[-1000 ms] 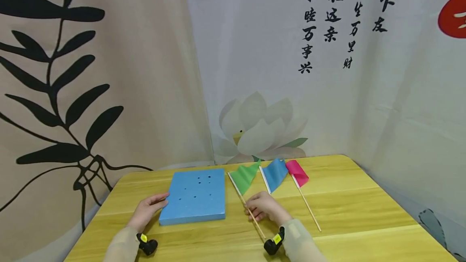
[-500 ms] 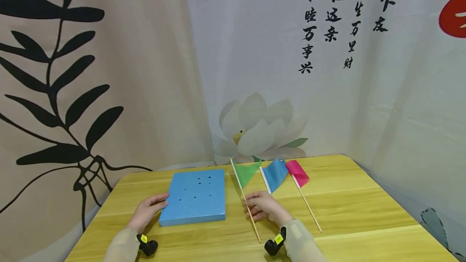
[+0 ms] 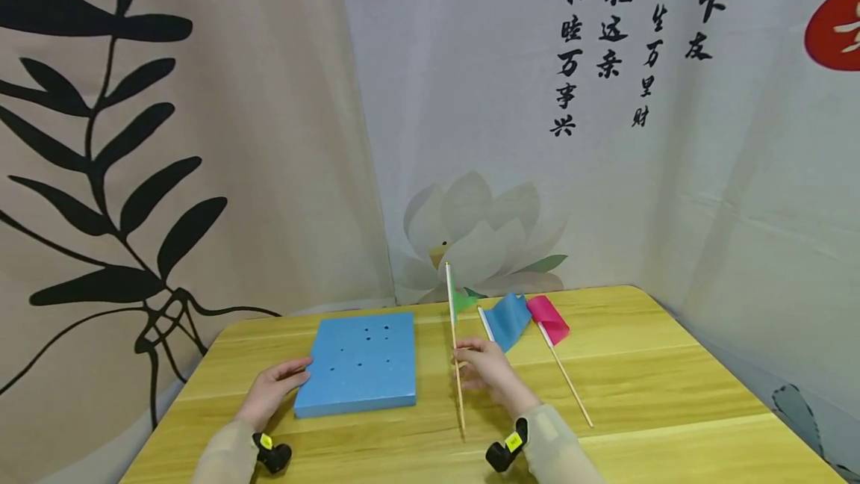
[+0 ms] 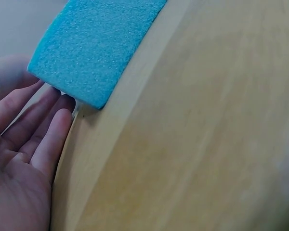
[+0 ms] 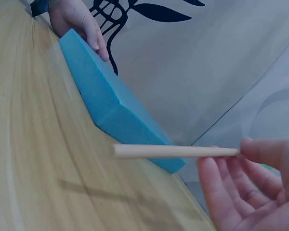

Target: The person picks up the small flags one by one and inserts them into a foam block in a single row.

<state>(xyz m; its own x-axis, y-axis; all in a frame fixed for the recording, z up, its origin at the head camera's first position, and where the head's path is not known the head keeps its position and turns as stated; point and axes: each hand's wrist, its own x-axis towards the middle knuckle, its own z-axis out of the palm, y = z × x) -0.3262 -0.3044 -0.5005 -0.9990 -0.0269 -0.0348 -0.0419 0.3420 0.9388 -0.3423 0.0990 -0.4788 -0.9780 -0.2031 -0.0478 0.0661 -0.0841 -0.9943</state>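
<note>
In the head view my right hand (image 3: 496,376) pinches the wooden stick of a small green flag (image 3: 459,387) between thumb and fingers. The flag stands nearly upright, its cloth at the top and its bare lower end pointing down. The right wrist view shows this stick end (image 5: 154,151) close up, over the table. Left of it lies a thick blue foam board (image 3: 376,388) with several small holes in its top. My left hand (image 3: 272,388) rests at the board's left edge; in the left wrist view its relaxed fingers (image 4: 50,139) reach the foam's side.
A blue flag (image 3: 508,322) and a pink flag (image 3: 551,322) lie to the right of the green one, sticks toward me. Everything is on a wooden table (image 3: 672,394). Behind it hangs a printed curtain (image 3: 484,95).
My right hand has tipped the green flag from lying slanted to nearly upright, raising its top and swinging its lower end leftward. The left hand and the foam board stay put.
</note>
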